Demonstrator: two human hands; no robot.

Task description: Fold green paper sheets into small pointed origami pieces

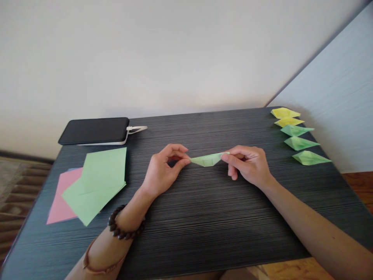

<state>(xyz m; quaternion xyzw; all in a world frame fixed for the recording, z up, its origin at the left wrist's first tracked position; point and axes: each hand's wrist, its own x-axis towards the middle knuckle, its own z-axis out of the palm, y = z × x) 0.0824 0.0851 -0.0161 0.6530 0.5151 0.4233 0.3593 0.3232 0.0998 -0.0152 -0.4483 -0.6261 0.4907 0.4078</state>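
Observation:
A small folded green paper piece (pixel 207 159), pointed at both ends, hangs just above the middle of the dark table (pixel 204 217). My left hand (pixel 163 171) pinches its left tip between thumb and fingers. My right hand (pixel 247 165) pinches its right tip the same way. A beaded bracelet sits on my left wrist.
A stack of green sheets (pixel 97 182) over a pink sheet (pixel 62 198) lies at the left. A black phone on a white power bank (pixel 94 131) rests at the back left. Several finished folded pieces, yellow (pixel 284 113) and green (pixel 310 158), line the right edge by the wall.

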